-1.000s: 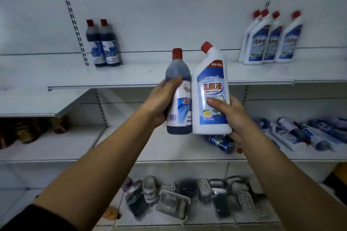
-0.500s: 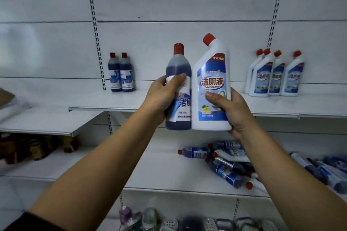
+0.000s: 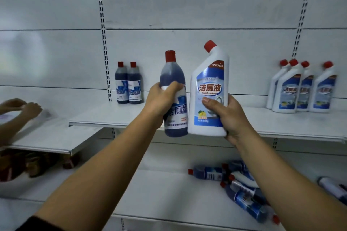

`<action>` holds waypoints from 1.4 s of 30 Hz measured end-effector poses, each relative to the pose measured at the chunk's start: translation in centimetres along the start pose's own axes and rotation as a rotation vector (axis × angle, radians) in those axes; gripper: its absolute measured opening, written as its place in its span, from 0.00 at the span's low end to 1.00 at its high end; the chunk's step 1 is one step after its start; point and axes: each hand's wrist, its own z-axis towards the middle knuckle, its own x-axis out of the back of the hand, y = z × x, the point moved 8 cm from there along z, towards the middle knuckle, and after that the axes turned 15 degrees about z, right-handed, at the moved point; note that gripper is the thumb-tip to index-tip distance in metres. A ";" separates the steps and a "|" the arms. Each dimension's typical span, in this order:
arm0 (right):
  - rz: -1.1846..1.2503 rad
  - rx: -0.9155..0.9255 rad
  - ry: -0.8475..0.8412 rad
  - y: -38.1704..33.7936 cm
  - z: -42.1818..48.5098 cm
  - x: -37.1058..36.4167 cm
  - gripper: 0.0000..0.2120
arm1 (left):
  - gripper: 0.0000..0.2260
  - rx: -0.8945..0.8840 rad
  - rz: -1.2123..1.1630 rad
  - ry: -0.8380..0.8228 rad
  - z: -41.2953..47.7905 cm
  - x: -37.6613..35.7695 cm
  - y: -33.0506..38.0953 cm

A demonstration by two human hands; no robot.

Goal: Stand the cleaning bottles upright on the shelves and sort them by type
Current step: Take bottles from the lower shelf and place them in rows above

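Observation:
My left hand [image 3: 162, 100] grips a dark blue bottle [image 3: 174, 73] with a red cap, held upright in front of the upper shelf [image 3: 116, 116]. Beside it, my right hand [image 3: 226, 116] grips a white angled-neck toilet cleaner bottle [image 3: 209, 80], also upright. Two dark blue bottles [image 3: 128, 84] stand at the shelf's back left. Several white bottles [image 3: 302, 88] stand at its right. On the lower shelf [image 3: 165, 193] several bottles [image 3: 238, 184] of both types lie on their sides.
Another person's hands [image 3: 22, 107] reach over a white shelf [image 3: 47, 137] at the left edge. Dark jars [image 3: 33, 163] sit under that shelf. A further lying bottle [image 3: 332, 187] shows at the far right of the lower shelf.
Both hands have lifted the two bottles up to the level of the upper shelf, and the view has tilted upward. Another person's hands have appeared at the left.

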 end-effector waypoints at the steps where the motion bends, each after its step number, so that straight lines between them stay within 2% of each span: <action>1: -0.006 0.001 0.010 0.8 0.9 -0.1 0.17 | 0.08 0.017 -0.008 0.004 1.2 0.4 -0.8; 6: -0.005 -0.006 0.042 4.5 5.5 -1.2 0.17 | 0.22 0.017 -0.044 0.010 7.4 3.2 -4.0; 10: -0.010 -0.037 0.028 7.2 9.1 -2.3 0.21 | 0.21 0.014 -0.075 0.017 12.8 5.5 -6.2; 14: -0.018 -0.100 -0.007 9.9 12.1 -3.4 0.28 | 0.21 -0.006 -0.001 -0.021 17.3 6.9 -8.6; 18: -0.071 -0.171 -0.070 12.0 13.8 -4.1 0.28 | 0.21 -0.091 0.182 -0.053 20.8 8.2 -9.6; 22: -0.113 -0.192 -0.114 12.8 14.5 -4.1 0.29 | 0.33 -0.265 0.453 -0.110 23.7 9.2 -8.5; 27: -0.135 -0.147 -0.101 12.7 14.2 -3.9 0.28 | 0.38 -0.316 0.696 -0.110 26.7 10.1 -7.9; 30: -0.165 -0.149 -0.091 12.6 14.0 -3.8 0.26 | 0.38 -0.310 0.778 -0.099 28.0 10.0 -7.8; 42: -0.186 -0.157 -0.040 12.5 13.9 -2.9 0.28 | 0.36 -0.311 0.827 0.014 30.2 9.4 -8.6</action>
